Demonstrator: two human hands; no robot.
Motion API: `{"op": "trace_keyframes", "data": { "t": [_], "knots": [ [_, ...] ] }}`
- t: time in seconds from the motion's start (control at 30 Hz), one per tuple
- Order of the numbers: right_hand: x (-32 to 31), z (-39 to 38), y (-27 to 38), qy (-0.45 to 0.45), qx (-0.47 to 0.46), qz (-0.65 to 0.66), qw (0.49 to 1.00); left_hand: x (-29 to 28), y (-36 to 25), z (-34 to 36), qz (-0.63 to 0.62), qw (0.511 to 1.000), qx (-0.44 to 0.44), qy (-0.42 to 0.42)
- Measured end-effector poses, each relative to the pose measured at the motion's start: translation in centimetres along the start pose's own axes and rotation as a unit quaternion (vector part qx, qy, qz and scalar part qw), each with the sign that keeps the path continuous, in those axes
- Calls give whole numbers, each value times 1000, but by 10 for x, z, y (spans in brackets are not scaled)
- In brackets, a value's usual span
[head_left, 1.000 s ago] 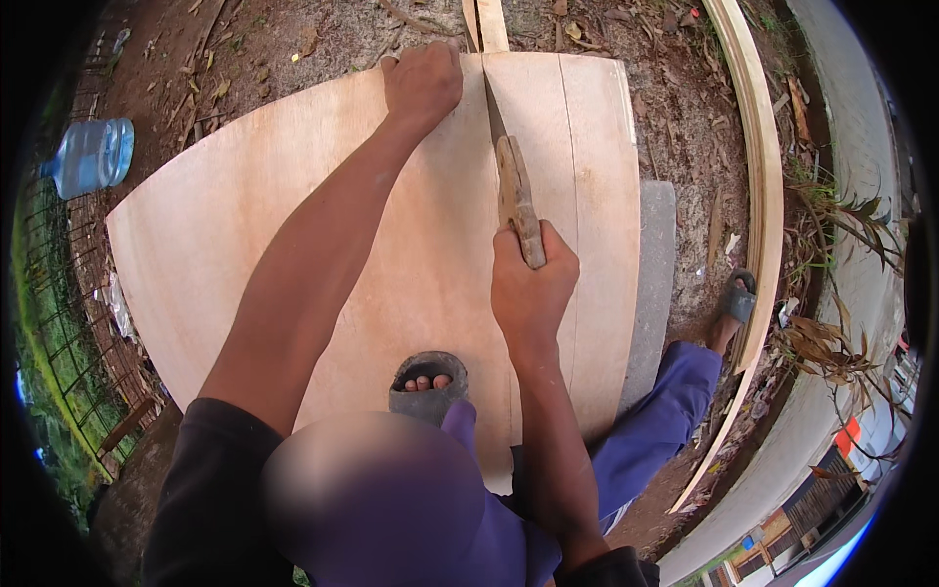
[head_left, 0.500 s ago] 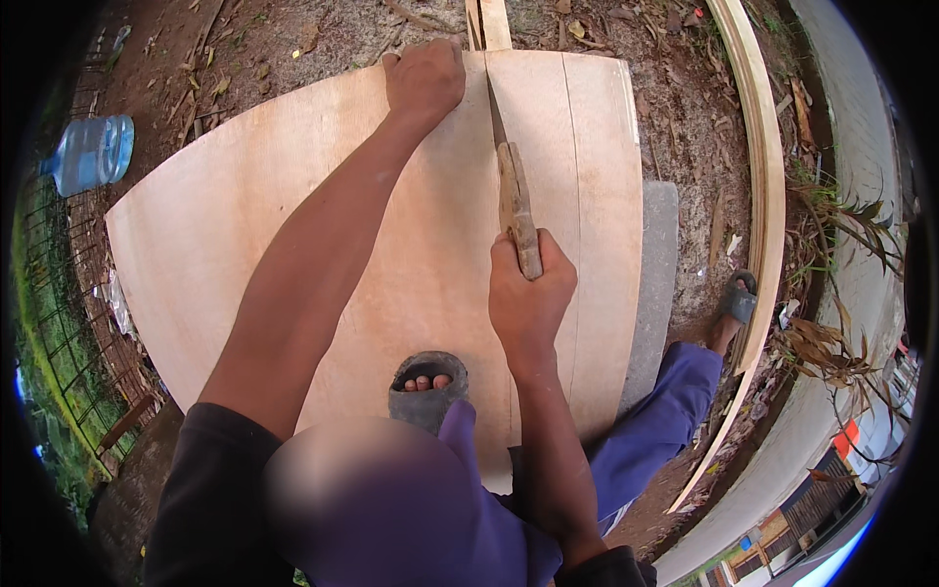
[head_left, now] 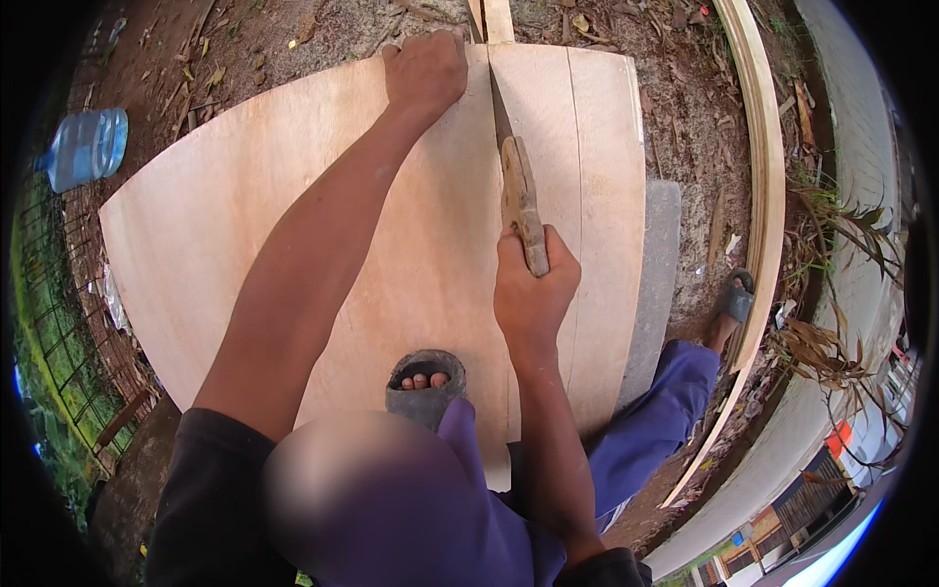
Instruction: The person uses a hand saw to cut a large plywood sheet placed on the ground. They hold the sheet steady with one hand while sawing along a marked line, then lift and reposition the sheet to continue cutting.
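Observation:
A large pale plywood sheet [head_left: 293,215] lies flat on the ground below me. My left hand [head_left: 425,68] presses down near its far edge, beside a cut line. My right hand [head_left: 533,293] is closed around the worn wooden handle of a hand saw [head_left: 518,191], whose blade runs along the cut toward the far edge. My foot in a grey sandal [head_left: 423,383] stands on the sheet near its close edge.
A narrow wooden batten [head_left: 489,18] sticks out beyond the sheet's far edge. A long curved wooden strip [head_left: 768,186] lies on the dirt to the right, with my other sandalled foot [head_left: 732,303] beside it. A clear plastic bottle [head_left: 86,147] lies at left by wire mesh.
My right hand has drawn the saw back toward me along the cut. My left hand and foot have stayed put.

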State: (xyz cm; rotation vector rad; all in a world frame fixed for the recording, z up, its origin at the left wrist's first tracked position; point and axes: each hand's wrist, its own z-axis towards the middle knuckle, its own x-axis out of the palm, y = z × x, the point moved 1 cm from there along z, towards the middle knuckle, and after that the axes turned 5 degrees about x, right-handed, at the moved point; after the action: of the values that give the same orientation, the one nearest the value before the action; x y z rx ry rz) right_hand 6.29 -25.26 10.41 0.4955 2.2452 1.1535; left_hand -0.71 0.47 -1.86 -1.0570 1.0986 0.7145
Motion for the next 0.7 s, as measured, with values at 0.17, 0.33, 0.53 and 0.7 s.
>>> {"op": "trace_keyframes", "data": {
  "t": [0.17,0.33,0.53,0.7],
  "knots": [
    [-79,-122,-25,0,25,-115,993,-7,0,2,-15,1000,13,-22],
    [-112,-162,-15,5,22,-134,991,-6,0,-7,-10,1000,18,-17],
    [-11,-19,2,9,23,-21,999,-1,2,0,-5,998,33,-44],
    [-101,-156,-18,9,60,-95,994,-4,0,0,-8,1000,13,-19]
  ]
}}
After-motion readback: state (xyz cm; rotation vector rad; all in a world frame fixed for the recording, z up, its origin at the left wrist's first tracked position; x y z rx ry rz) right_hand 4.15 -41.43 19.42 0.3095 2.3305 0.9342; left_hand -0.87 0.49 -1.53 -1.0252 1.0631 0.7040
